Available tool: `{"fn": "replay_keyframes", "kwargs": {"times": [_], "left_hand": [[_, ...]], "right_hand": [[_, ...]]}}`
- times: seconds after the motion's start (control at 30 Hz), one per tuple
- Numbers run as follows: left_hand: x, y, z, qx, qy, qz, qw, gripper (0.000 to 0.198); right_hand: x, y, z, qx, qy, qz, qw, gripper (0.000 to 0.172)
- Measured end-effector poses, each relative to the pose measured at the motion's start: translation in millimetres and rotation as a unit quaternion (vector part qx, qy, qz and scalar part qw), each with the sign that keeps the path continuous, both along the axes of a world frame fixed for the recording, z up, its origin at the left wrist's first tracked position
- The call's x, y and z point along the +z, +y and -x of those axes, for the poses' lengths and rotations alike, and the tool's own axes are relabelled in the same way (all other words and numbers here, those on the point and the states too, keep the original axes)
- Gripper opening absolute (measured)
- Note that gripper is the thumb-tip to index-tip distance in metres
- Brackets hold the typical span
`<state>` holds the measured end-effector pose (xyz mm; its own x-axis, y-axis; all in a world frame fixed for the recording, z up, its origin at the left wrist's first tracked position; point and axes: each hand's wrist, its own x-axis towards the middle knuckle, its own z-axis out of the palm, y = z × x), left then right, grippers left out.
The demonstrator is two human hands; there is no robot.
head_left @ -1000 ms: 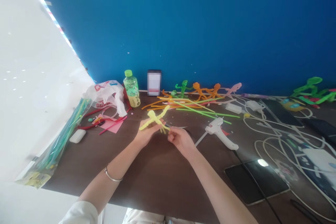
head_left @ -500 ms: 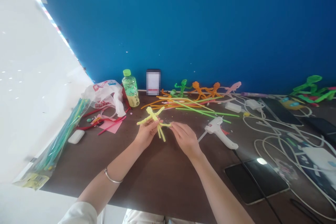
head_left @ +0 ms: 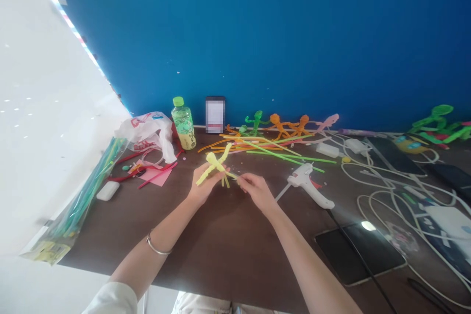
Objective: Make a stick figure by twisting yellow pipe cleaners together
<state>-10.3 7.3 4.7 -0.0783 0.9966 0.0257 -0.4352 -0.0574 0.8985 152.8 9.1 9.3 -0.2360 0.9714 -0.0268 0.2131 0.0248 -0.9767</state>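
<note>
Yellow fuzzy stems: held the twisted figure (head_left: pixel 216 165) aloft above the brown desk (head_left: pixel 206 250), near mid-view, with one arm towards one o'clock and the other towards eight. Wrapped the left hand (head_left: pixel 201 189) around its body, with fingers closed on it. Pinched the tip of one leg, at four o'clock from the body, with thumb and fingers of the right hand (head_left: pixel 257 192) pressed together. Saw, from the figure, a green-capped bottle (head_left: pixel 186 130) between ten and eleven o'clock and a propped phone (head_left: pixel 215 115) at twelve. Found a green figure (head_left: pixel 254 123) at two, behind loose coloured stems (head_left: pixel 257 147). Noted a white glue gun (head_left: pixel 306 184) just past three and a dark tablet (head_left: pixel 340 257) at four.
</note>
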Motion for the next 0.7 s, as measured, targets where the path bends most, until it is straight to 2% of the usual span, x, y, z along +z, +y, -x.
{"fn": "replay_keyframes", "kwargs": {"times": [0.07,0.1,0.3,0.53,0.6,0.63,0.7], "left_hand": [[-0.7,0.3,0.8,0.002,0.028,-0.007,1.0,0.025],[-1.3,0.5,1.0,0.002,0.026,-0.007,1.0,0.025],[-4.2,0.9,2.6,-0.011,-0.009,-0.013,1.0,0.026],[-2.8,-0.1,3.7,-0.074,-0.053,0.03,0.995,0.029],[-3.7,0.5,3.1,-0.079,-0.084,0.048,0.992,0.029],[-4.2,1.0,2.8,-0.075,-0.1,0.052,0.991,0.028],[-4.5,2.1,2.5,-0.055,-0.134,0.054,0.988,0.025]], "right_hand": [[4.0,0.6,-0.5,0.052,0.098,0.114,0.987,0.027],[5.3,0.7,-0.5,0.065,0.134,0.147,0.978,0.027],[3.9,-0.1,0.7,0.034,0.149,0.162,0.975,0.027],[6.0,5.9,-9.2,0.153,0.264,0.302,0.903,0.028],[5.6,6.1,-7.8,0.134,0.251,0.275,0.918,0.029],[4.8,5.1,-6.0,0.096,0.232,0.231,0.94,0.03],[2.0,1.1,-1.2,-0.031,0.154,0.083,0.984,0.028]]}}
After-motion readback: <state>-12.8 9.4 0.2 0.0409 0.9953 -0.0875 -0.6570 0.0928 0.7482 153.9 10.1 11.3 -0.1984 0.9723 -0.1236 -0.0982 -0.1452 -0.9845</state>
